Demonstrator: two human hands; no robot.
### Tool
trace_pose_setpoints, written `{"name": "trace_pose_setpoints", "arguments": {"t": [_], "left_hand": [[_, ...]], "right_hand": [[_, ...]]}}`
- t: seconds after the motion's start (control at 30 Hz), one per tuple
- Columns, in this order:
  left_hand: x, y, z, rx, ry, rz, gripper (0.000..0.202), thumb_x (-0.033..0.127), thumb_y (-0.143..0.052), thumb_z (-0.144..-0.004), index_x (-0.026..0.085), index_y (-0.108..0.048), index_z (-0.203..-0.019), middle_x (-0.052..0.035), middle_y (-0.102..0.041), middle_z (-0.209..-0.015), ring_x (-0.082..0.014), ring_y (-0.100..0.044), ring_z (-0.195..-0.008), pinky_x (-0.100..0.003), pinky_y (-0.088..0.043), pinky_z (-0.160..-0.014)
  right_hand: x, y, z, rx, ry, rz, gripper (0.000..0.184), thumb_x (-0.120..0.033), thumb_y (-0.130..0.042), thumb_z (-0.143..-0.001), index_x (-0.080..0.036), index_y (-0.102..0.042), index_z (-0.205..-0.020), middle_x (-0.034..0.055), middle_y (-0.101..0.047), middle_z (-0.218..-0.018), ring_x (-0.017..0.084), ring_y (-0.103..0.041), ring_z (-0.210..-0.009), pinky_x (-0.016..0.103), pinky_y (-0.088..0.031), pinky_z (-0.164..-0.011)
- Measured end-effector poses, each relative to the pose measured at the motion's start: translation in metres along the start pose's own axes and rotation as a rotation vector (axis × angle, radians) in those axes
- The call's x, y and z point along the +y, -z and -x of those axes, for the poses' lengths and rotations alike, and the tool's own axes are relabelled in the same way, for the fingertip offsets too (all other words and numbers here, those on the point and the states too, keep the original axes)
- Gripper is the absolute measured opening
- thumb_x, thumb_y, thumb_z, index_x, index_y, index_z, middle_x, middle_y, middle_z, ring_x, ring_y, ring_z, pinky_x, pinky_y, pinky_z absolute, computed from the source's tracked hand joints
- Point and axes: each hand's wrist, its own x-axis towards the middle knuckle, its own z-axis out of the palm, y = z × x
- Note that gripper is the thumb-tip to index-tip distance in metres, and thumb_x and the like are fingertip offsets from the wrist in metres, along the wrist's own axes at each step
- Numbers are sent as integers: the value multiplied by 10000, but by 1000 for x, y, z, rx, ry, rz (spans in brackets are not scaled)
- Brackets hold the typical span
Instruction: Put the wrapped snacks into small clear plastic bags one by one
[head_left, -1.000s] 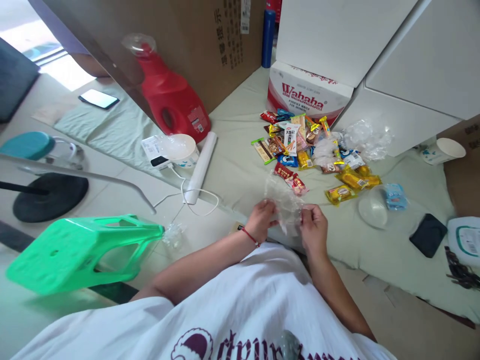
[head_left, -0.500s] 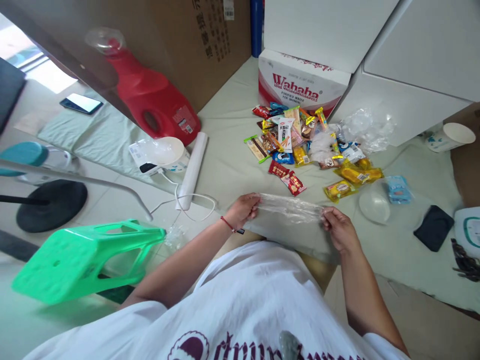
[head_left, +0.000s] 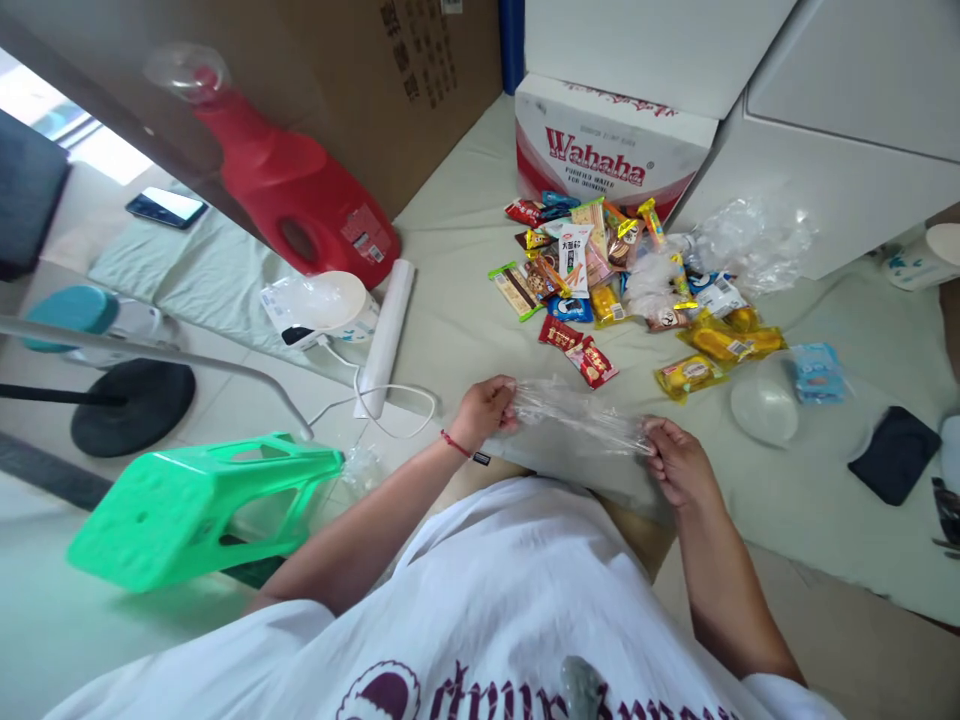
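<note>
We read "Wahaha" and "PURIFIED WATER FOR DRINKING" on one white-and-red carton (head_left: pixel 611 150), and "大面筋" on a white packet (head_left: pixel 574 258) in the snack heap below it. The print on the brown cardboard (head_left: pixel 337 90) is too blurred for us to read.

Our left hand (head_left: pixel 480 415) and right hand (head_left: pixel 679 462) each have thumb and fingers pressed together on the clear plastic (head_left: pixel 577 412); it stretches between them, one end in each pinch, nearer to us than the two red packets (head_left: pixel 594 364).

We count one red jug (head_left: pixel 300 190), one green stool (head_left: pixel 165 510), two paper cups (head_left: pixel 352 312) and at least three yellow packs (head_left: pixel 688 377); the overlapping snacks we cannot count.
</note>
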Motion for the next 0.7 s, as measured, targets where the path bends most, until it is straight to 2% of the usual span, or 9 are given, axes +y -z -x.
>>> {"name": "trace_pose_setpoints", "arguments": {"t": [0.1, 0.2, 0.27, 0.33, 0.4, 0.47, 0.53, 0.6, 0.7], "left_hand": [[0, 11, -2, -89, 13, -94, 215, 365, -741, -827, 165, -661, -833, 92, -409, -458, -48, -350, -333, -175, -243, -364], [-3, 11, -3, -152, 49, -125, 274, 404, -769, -799, 159, -649, -782, 94, -377, -450, -37, -290, -327, -186, -181, -353], [-5, 8, -2, -176, 55, -153, 317, 448, -755, -813, 154, -648, -762, 93, -355, -447, -37, -279, -336, -189, -179, -358], [-5, 6, 1, -196, 70, -182, 349, 486, -719, -842, 150, -657, -767, 97, -323, -438, -41, -269, -343, -190, -178, -365], [-5, 7, 4, -218, 88, -206, 378, 516, -694, -860, 146, -669, -785, 97, -305, -435, -45, -261, -347, -193, -163, -370], [-5, 10, 7, -260, 113, -217, 411, 550, -695, -854, 141, -686, -824, 95, -312, -443, -47, -262, -351, -199, -147, -375], [-8, 16, 9, -309, 151, -207, 457, 591, -719, -824, 136, -696, -853, 93, -324, -460, -47, -263, -356, -207, -142, -378], [-13, 21, 11, -333, 179, -183, 500, 630, -730, -795, 135, -688, -854, 91, -339, -478, -46, -261, -363, -214, -142, -385], [-15, 29, 13, -247, 126, -205, 473, 618, -680, -832, 146, -662, -860, 82, -377, -506, -61, -299, -393, -221, -198, -414]], "right_hand": [[0, 20, -5, -9, 151, 288, 384, -554, -723, -755, -203, -671, -903, -49, -518, -595, 94, -387, -438, 227, -311, -397], [-2, 26, -6, -5, 582, 693, 496, -481, -788, -751, -227, -716, -1171, 93, -705, -1041, 215, -617, -813, 385, -548, -736], [-6, 24, -4, -82, 841, 874, 493, -431, -810, -771, -276, -729, -1232, 119, -628, -1361, 288, -581, -1116, 492, -499, -978], [-10, 22, -2, -200, 960, 905, 258, -415, -737, -873, -293, -786, -1095, 93, -648, -1351, 297, -545, -1193, 515, -446, -1056], [-13, 20, -4, -249, 917, 777, 192, -425, -674, -936, -273, -789, -960, 77, -722, -1137, 259, -602, -1079, 463, -480, -1005], [-15, 21, -10, -168, 731, 521, 265, -494, -663, -937, -242, -741, -916, 44, -713, -889, 197, -629, -828, 358, -535, -801], [-15, 23, -20, -23, 491, 261, 366, -586, -687, -884, -220, -675, -888, -10, -619, -678, 136, -521, -568, 261, -441, -533], [-13, 23, -31, 89, 333, 123, 449, -650, -724, -807, -214, -624, -846, -62, -497, -543, 101, -375, -439, 232, -286, -409], [-10, 21, -44, 170, 322, 216, 469, -660, -715, -790, -204, -611, -809, -68, -485, -512, 89, -347, -412, 230, -254, -394]]}}
